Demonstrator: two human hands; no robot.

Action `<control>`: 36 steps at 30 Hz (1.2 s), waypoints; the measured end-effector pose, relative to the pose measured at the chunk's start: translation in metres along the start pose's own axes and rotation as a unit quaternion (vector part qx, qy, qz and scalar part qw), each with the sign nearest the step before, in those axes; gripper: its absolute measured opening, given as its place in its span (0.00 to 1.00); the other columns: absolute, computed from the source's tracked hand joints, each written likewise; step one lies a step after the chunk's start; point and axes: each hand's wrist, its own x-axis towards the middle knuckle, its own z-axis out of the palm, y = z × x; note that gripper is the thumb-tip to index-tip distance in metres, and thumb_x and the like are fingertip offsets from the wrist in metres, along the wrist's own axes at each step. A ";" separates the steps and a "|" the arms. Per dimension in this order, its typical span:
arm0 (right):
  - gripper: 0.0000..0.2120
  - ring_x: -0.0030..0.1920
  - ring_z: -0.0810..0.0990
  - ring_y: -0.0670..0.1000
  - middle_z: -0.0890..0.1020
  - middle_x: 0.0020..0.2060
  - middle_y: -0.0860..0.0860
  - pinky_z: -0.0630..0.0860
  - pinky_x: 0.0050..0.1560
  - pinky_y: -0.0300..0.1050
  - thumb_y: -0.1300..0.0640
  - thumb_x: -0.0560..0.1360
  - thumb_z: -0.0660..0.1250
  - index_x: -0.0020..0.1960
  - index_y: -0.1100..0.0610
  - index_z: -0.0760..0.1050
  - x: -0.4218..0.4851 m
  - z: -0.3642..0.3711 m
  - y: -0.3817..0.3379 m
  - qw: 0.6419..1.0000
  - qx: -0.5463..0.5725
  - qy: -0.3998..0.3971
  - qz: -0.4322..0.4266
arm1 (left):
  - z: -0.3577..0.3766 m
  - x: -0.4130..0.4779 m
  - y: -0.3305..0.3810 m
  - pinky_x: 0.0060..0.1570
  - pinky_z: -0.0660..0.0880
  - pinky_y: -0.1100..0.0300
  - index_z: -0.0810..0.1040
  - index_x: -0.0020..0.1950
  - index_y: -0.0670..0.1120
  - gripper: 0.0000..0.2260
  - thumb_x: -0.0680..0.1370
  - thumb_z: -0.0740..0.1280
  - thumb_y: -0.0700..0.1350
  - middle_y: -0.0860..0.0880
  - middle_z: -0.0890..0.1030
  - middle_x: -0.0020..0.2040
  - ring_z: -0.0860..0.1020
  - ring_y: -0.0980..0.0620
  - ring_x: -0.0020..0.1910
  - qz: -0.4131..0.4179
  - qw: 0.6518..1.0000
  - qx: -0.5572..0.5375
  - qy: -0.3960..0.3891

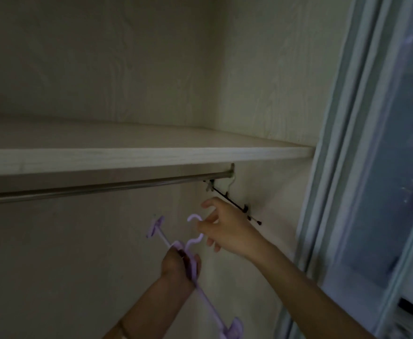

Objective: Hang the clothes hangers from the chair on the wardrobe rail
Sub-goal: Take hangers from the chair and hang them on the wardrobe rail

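Note:
Inside the wardrobe, a metal rail (98, 188) runs under a pale wooden shelf (151, 157). A black clip hanger (232, 203) hangs at the rail's right end, tilted down to the right. My left hand (179, 261) grips the middle of a lilac clip hanger (206, 300) below the rail, its bar slanting from upper left to lower right. My right hand (225, 227) pinches the lilac hook (195, 220), just below and in front of the black hanger. The chair is out of sight.
The wardrobe's right side wall (269, 99) stands close to the black hanger. A pale blue sliding door frame (342, 143) with a glass panel fills the right side. The rail's left stretch carries nothing.

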 end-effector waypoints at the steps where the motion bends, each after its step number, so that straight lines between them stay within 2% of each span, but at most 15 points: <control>1: 0.13 0.33 0.79 0.48 0.80 0.39 0.48 0.79 0.36 0.49 0.57 0.75 0.66 0.60 0.54 0.73 -0.003 0.002 0.005 0.999 -0.014 0.027 -0.018 | 0.003 -0.002 -0.004 0.17 0.66 0.71 0.66 0.33 0.45 0.15 0.80 0.56 0.41 0.50 0.69 0.16 0.65 0.54 0.11 -0.002 1.000 -0.003 -0.002; 4: 0.06 0.28 0.78 0.41 0.80 0.34 0.47 0.81 0.42 0.52 0.62 0.75 0.65 0.48 0.52 0.77 -0.008 0.002 0.011 0.997 -0.006 0.068 -0.044 | 0.004 -0.006 -0.011 0.24 0.73 0.64 0.68 0.36 0.46 0.15 0.82 0.56 0.44 0.49 0.73 0.19 0.68 0.54 0.12 -0.018 1.000 -0.009 -0.016; 8: 0.02 0.29 0.79 0.42 0.82 0.33 0.49 0.81 0.42 0.52 0.60 0.74 0.68 0.45 0.55 0.78 -0.009 0.001 0.015 0.995 -0.006 0.079 -0.052 | 0.002 -0.013 -0.008 0.18 0.73 0.66 0.70 0.37 0.44 0.13 0.82 0.59 0.46 0.46 0.71 0.29 0.72 0.52 0.16 -0.054 0.998 0.013 -0.004; 10: 0.02 0.31 0.80 0.46 0.83 0.34 0.50 0.81 0.41 0.51 0.59 0.74 0.67 0.44 0.56 0.78 -0.007 -0.002 0.015 0.993 -0.035 0.100 -0.046 | 0.000 -0.017 -0.002 0.21 0.74 0.63 0.72 0.42 0.42 0.11 0.81 0.59 0.47 0.45 0.70 0.33 0.73 0.50 0.22 -0.074 0.993 0.085 -0.030; 12: 0.07 0.33 0.81 0.49 0.84 0.36 0.51 0.80 0.39 0.47 0.60 0.74 0.65 0.39 0.52 0.76 -0.006 -0.006 0.013 0.991 -0.067 0.107 -0.033 | 0.001 -0.030 0.005 0.30 0.73 0.61 0.73 0.45 0.43 0.10 0.76 0.63 0.50 0.45 0.72 0.36 0.74 0.49 0.28 -0.053 0.960 0.275 -0.033; 13: 0.09 0.35 0.82 0.50 0.84 0.37 0.51 0.79 0.38 0.44 0.60 0.74 0.64 0.37 0.50 0.74 -0.005 -0.009 0.012 0.990 -0.085 0.108 -0.028 | -0.002 -0.035 0.007 0.37 0.73 0.59 0.75 0.45 0.43 0.11 0.73 0.66 0.51 0.44 0.75 0.40 0.75 0.47 0.34 0.009 0.919 0.394 -0.004; 15: 0.09 0.41 0.83 0.52 0.85 0.41 0.53 0.77 0.39 0.41 0.60 0.75 0.63 0.40 0.51 0.77 -0.002 -0.015 0.009 0.985 -0.136 0.107 -0.024 | -0.007 -0.035 0.014 0.51 0.72 0.54 0.76 0.55 0.40 0.16 0.71 0.69 0.46 0.40 0.77 0.52 0.76 0.42 0.50 0.286 0.780 0.554 0.057; 17: 0.09 0.46 0.83 0.53 0.84 0.44 0.54 0.78 0.44 0.42 0.61 0.77 0.61 0.48 0.56 0.81 0.006 -0.021 0.007 0.977 -0.181 0.113 -0.024 | -0.004 -0.038 0.037 0.60 0.69 0.50 0.74 0.63 0.40 0.20 0.72 0.66 0.44 0.38 0.75 0.60 0.73 0.38 0.59 0.554 0.538 0.633 0.057; 19: 0.12 0.46 0.82 0.54 0.84 0.47 0.54 0.78 0.47 0.45 0.62 0.77 0.58 0.50 0.56 0.81 0.021 -0.024 0.008 0.970 -0.204 0.129 -0.033 | 0.002 -0.029 0.073 0.69 0.59 0.43 0.71 0.69 0.41 0.28 0.70 0.62 0.48 0.37 0.70 0.69 0.68 0.37 0.68 0.643 0.302 0.695 0.109; 20: 0.14 0.44 0.81 0.53 0.84 0.47 0.53 0.78 0.46 0.44 0.62 0.77 0.57 0.50 0.54 0.81 0.031 -0.025 0.010 0.967 -0.208 0.141 -0.038 | 0.005 -0.024 0.092 0.72 0.50 0.41 0.66 0.74 0.42 0.33 0.69 0.64 0.48 0.38 0.64 0.74 0.62 0.38 0.73 0.624 0.238 0.731 0.143; 21: 0.15 0.41 0.80 0.50 0.84 0.46 0.52 0.77 0.44 0.42 0.63 0.77 0.56 0.50 0.53 0.81 0.040 -0.025 0.012 0.965 -0.206 0.153 -0.044 | 0.005 -0.020 0.108 0.72 0.42 0.40 0.59 0.77 0.44 0.36 0.70 0.65 0.50 0.40 0.57 0.77 0.55 0.39 0.76 0.590 0.208 0.761 0.173; 26: 0.11 0.40 0.78 0.47 0.83 0.48 0.53 0.71 0.42 0.39 0.65 0.77 0.59 0.53 0.56 0.78 0.088 -0.020 0.013 0.958 -0.191 0.197 -0.079 | -0.009 -0.004 0.140 0.68 0.34 0.33 0.40 0.78 0.51 0.38 0.76 0.56 0.61 0.48 0.44 0.79 0.41 0.45 0.78 0.438 0.218 0.835 0.251; 31: 0.15 0.44 0.83 0.54 0.80 0.54 0.56 0.80 0.48 0.52 0.67 0.74 0.60 0.56 0.56 0.77 0.129 -0.001 0.021 0.959 -0.154 0.213 -0.102 | -0.021 0.004 0.146 0.58 0.20 0.38 0.47 0.79 0.52 0.41 0.72 0.66 0.56 0.49 0.55 0.78 0.50 0.47 0.78 0.471 0.209 0.822 0.244; 34: 0.19 0.51 0.81 0.56 0.79 0.56 0.58 0.78 0.54 0.49 0.66 0.73 0.65 0.64 0.58 0.75 0.140 0.007 0.029 0.960 -0.198 0.176 -0.086 | -0.021 0.006 0.146 0.63 0.24 0.36 0.53 0.78 0.50 0.42 0.69 0.71 0.53 0.48 0.59 0.77 0.54 0.45 0.77 0.484 0.226 0.815 0.225; 36: 0.23 0.54 0.79 0.57 0.79 0.55 0.59 0.77 0.55 0.47 0.63 0.74 0.66 0.68 0.57 0.71 0.142 0.010 0.034 0.955 -0.238 0.160 -0.077 | -0.022 0.007 0.146 0.68 0.35 0.33 0.55 0.78 0.49 0.43 0.68 0.72 0.52 0.46 0.60 0.77 0.55 0.44 0.76 0.488 0.229 0.815 0.213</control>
